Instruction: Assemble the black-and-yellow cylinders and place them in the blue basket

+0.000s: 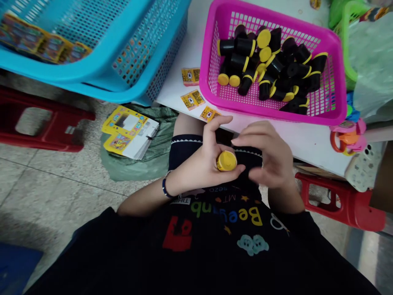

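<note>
Smooth, faintly glossy yellow plastic cap [226, 161], with matt black plastic cylinders [273, 67] in the moulded magenta plastic mesh basket [337, 69] at the desk's far edge. On the smooth white desk top [181, 53] lie coated paper cards [192, 100] with a slight sheen, and a moulded cyan plastic mesh basket [61, 71] with a smooth, glossy rim stands at the left edge. Below: rough woven green sack [147, 164], glossy red plastic stool [46, 139], speckled stone-chip floor [61, 196] and matt black cloth shirt [199, 266] with smooth printed lettering.
</note>
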Action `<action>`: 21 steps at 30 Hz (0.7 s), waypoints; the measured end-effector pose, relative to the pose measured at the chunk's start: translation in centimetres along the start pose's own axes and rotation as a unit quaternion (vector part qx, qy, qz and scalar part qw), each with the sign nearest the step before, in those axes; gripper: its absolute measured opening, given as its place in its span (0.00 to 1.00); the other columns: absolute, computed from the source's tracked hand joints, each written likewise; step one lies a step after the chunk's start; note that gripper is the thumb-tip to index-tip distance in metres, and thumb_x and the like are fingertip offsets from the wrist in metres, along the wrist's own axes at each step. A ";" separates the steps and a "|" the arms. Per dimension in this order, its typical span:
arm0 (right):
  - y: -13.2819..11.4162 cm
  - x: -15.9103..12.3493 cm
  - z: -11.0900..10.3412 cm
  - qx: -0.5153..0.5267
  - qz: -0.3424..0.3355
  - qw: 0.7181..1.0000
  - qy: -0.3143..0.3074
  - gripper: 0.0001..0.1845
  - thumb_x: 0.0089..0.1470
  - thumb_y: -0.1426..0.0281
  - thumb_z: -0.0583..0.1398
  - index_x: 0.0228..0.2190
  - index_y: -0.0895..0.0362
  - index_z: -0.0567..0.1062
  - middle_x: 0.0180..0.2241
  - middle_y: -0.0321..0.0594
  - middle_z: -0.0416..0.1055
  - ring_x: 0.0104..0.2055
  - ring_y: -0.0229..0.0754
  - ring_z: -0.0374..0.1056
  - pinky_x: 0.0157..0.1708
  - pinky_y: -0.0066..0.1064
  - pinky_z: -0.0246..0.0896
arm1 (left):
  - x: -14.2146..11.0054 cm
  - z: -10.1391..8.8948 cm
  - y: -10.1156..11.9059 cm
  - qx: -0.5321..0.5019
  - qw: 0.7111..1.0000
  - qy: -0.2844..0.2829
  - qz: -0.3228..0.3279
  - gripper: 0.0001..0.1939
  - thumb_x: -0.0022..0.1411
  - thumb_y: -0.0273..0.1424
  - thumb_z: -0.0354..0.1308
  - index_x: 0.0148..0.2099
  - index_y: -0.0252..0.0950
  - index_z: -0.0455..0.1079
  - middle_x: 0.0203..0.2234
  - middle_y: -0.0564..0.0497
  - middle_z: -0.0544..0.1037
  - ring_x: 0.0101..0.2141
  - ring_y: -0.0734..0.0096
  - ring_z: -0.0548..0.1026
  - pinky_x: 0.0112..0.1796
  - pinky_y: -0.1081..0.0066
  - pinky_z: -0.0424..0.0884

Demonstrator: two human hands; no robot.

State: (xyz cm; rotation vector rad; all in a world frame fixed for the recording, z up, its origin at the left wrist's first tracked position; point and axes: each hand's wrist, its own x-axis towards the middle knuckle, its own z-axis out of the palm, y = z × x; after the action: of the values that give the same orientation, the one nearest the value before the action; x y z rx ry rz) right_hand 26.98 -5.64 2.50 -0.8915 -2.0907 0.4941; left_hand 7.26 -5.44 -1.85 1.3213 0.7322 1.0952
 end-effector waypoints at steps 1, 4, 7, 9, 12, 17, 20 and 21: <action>0.2 0.2 -0.4 0.034 0.029 0.998 -0.032 0.19 0.68 0.48 0.60 0.48 0.46 0.81 0.44 0.36 0.82 0.45 0.43 0.79 0.46 0.38 0.78 | 0.1 -0.1 -0.3 0.002 1.000 -0.030 -0.001 0.50 0.48 0.32 0.81 0.67 0.47 0.59 0.57 0.43 0.73 0.30 0.75 0.79 0.26 0.74 0.75; 0.7 0.4 -0.7 0.073 0.072 0.988 -0.117 0.10 0.66 0.58 0.65 0.41 0.50 0.83 0.42 0.35 0.83 0.40 0.38 0.79 0.39 0.29 0.75 | 0.0 -0.3 -0.9 0.028 0.996 -0.084 -0.008 0.52 0.51 0.29 0.79 0.71 0.45 0.55 0.66 0.36 0.64 0.30 0.76 0.79 0.27 0.73 0.77; 1.1 0.3 -0.2 0.065 0.064 0.984 -0.154 0.07 0.68 0.65 0.63 0.38 0.51 0.83 0.40 0.35 0.83 0.40 0.37 0.78 0.41 0.29 0.76 | -0.2 -0.5 -1.3 0.050 0.994 -0.096 -0.016 0.52 0.50 0.29 0.79 0.71 0.43 0.57 0.63 0.37 0.66 0.27 0.76 0.78 0.25 0.73 0.75; 1.1 0.3 0.1 0.044 0.066 0.986 -0.146 0.10 0.69 0.68 0.60 0.37 0.52 0.82 0.40 0.36 0.82 0.41 0.39 0.78 0.44 0.31 0.76 | -0.2 -0.6 -1.4 0.037 0.995 -0.084 -0.028 0.53 0.49 0.30 0.81 0.71 0.43 0.57 0.60 0.39 0.69 0.29 0.72 0.79 0.26 0.72 0.76; 1.1 0.3 -0.1 0.014 0.083 0.994 -0.075 0.14 0.73 0.67 0.55 0.44 0.51 0.81 0.41 0.37 0.81 0.43 0.39 0.78 0.47 0.33 0.77 | -0.2 -0.6 -1.2 0.005 0.997 -0.066 -0.048 0.56 0.51 0.31 0.81 0.73 0.44 0.53 0.54 0.42 0.73 0.29 0.72 0.78 0.26 0.72 0.75; 0.9 -0.6 -0.7 -0.019 -0.026 0.998 -0.054 0.29 0.63 0.50 0.65 0.61 0.47 0.74 0.49 0.41 0.80 0.52 0.46 0.77 0.54 0.41 0.78 | -0.1 -0.7 -0.4 -0.080 0.990 -0.083 -0.076 0.55 0.58 0.32 0.78 0.75 0.46 0.46 0.29 0.59 0.71 0.18 0.81 0.67 0.19 0.79 0.62; 0.5 -1.1 0.4 -0.084 -0.102 0.990 -0.052 0.31 0.62 0.58 0.69 0.63 0.52 0.71 0.54 0.45 0.79 0.58 0.50 0.75 0.59 0.47 0.76 | 0.2 -0.6 0.3 -0.085 0.987 -0.103 -0.084 0.48 0.65 0.34 0.72 0.74 0.47 0.43 0.22 0.65 0.64 0.17 0.82 0.65 0.20 0.81 0.61; 0.3 -1.3 0.9 -0.101 -0.114 0.987 -0.042 0.28 0.64 0.64 0.68 0.62 0.55 0.71 0.54 0.46 0.79 0.58 0.50 0.75 0.60 0.47 0.76 | 0.3 -0.6 0.5 -0.080 0.987 -0.109 -0.084 0.46 0.66 0.33 0.71 0.74 0.47 0.43 0.21 0.66 0.63 0.17 0.82 0.64 0.19 0.81 0.59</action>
State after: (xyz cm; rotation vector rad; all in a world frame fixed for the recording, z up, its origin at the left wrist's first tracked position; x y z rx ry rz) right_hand 26.98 -6.40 1.15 -0.7397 -2.3158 0.2050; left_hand 6.71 -4.98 -1.40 1.1976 0.5685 0.8409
